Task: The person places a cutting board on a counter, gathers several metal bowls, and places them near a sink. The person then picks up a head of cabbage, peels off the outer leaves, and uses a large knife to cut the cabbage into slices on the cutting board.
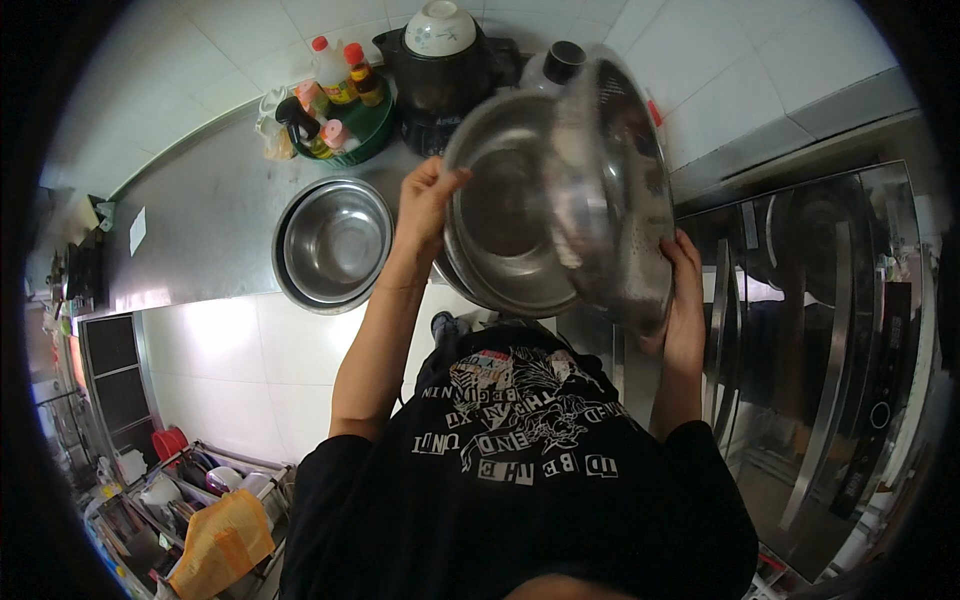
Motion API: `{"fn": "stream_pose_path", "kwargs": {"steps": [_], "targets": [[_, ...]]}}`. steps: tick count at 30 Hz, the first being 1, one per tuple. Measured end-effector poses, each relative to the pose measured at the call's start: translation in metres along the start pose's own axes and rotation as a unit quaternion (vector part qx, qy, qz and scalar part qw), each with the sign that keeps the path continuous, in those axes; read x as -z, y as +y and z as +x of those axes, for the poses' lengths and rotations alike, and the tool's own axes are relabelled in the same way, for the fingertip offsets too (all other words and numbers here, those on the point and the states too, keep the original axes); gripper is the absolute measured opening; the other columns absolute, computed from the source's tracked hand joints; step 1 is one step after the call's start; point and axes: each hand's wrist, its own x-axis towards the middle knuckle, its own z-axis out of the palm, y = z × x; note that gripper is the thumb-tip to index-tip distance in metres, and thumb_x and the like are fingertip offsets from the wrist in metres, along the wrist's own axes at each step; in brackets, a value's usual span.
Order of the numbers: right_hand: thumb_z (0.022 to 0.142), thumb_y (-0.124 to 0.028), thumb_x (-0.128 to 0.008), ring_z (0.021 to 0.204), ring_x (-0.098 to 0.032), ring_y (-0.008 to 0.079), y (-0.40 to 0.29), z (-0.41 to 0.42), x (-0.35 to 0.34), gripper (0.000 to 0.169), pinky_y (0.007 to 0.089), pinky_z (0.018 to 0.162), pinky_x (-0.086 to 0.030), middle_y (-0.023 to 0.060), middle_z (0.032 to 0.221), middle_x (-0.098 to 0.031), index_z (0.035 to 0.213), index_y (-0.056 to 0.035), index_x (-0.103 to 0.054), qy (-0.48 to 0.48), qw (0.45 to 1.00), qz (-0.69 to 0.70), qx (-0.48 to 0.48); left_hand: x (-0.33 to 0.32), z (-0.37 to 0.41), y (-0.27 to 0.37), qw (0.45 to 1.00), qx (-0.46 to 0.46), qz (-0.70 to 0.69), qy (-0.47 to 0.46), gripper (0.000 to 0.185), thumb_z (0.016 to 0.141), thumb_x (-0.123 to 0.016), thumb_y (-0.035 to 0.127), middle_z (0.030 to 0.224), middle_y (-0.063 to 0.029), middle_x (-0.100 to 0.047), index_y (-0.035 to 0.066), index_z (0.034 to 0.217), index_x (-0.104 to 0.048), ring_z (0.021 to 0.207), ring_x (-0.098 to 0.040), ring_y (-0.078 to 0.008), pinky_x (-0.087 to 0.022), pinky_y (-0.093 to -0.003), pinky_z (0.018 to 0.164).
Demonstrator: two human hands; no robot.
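Note:
My left hand (429, 202) grips the rim of a stainless steel basin (510, 195), which seems to have at least one more basin under it. On the right, my right hand (682, 277) holds the outer side of another shiny metal basin (637, 202), tilted steeply on its edge and blurred by motion. The tilted basin overlaps the right part of the one at my left hand; whether they touch is unclear. Two nested steel bowls (337, 244) sit at the counter's front edge, left of my left forearm.
On the steel counter (202, 217) stand a green basket (367, 127) of seasoning bottles and a dark pot (442, 90) topped by an upturned bowl (440, 28). A black-capped container (555, 67) is behind the basins. A glass-fronted cabinet (810, 337) stands right; a dish rack (202, 480) is lower left.

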Motion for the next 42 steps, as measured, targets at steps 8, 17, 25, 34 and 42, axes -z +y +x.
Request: {"fn": "stream_pose_path", "kwargs": {"steps": [8,17,25,34,42], "targets": [[0.08,-0.009,-0.055,0.101,-0.049,0.0166,-0.104,0.028,-0.13,0.045,0.0275,0.087,-0.038,0.0106,0.111,-0.052,0.121,0.0042,-0.041,-0.054,0.903,-0.316,0.287,0.029,-0.034,0.078,0.98,-0.082,-0.149,0.108,0.023,0.087,-0.046,0.016,0.09,-0.0088,-0.06,-0.002,0.099,-0.054,0.076,-0.059,-0.0156,-0.05,-0.0253,0.068],[0.088,-0.03,-0.046,0.058,-0.051,0.0116,-0.115,-0.001,-0.24,0.027,0.0265,0.055,-0.041,0.0049,0.062,-0.051,0.095,-0.0047,-0.054,-0.278,0.824,-0.178,0.46,0.143,-0.137,0.151,0.939,-0.275,-0.155,0.138,0.034,0.086,-0.048,0.017,0.11,-0.0149,-0.052,-0.005,0.112,-0.047,0.098,-0.053,-0.0233,-0.045,-0.0331,0.085],[0.074,-0.054,-0.059,0.106,-0.047,0.0258,0.163,-0.076,-0.268,0.083,0.0355,0.075,-0.046,0.0165,0.132,-0.026,0.132,-0.0094,-0.02,-0.38,0.8,-0.062,-0.46,0.219,-0.311,0.134,0.797,-0.384,-0.032,0.465,0.038,0.087,-0.046,0.018,0.12,-0.0167,-0.045,-0.004,0.119,-0.042,0.107,-0.047,-0.0256,-0.039,-0.0393,0.093],[0.074,-0.019,-0.058,0.071,-0.057,0.0184,0.256,-0.035,-0.361,0.022,0.03,0.061,-0.052,0.0064,0.08,-0.055,0.089,-0.0048,-0.052,-0.156,0.931,-0.052,-0.325,0.311,-0.371,0.103,0.73,-0.381,-0.197,0.533,0.04,0.09,-0.04,0.018,0.128,-0.0191,-0.04,-0.005,0.122,-0.04,0.114,-0.042,-0.031,-0.031,-0.0481,0.099],[0.068,-0.013,-0.061,0.068,-0.049,0.0178,0.213,-0.063,-0.305,0.02,0.031,0.052,-0.044,0.007,0.078,-0.049,0.08,-0.0062,-0.047,-0.068,0.945,0.078,-0.31,0.398,-0.365,0.115,0.745,-0.327,-0.237,0.531,0.038,0.088,-0.042,0.015,0.126,-0.0201,-0.042,-0.007,0.12,-0.042,0.113,-0.043,-0.0315,-0.031,-0.0499,0.099]]}}
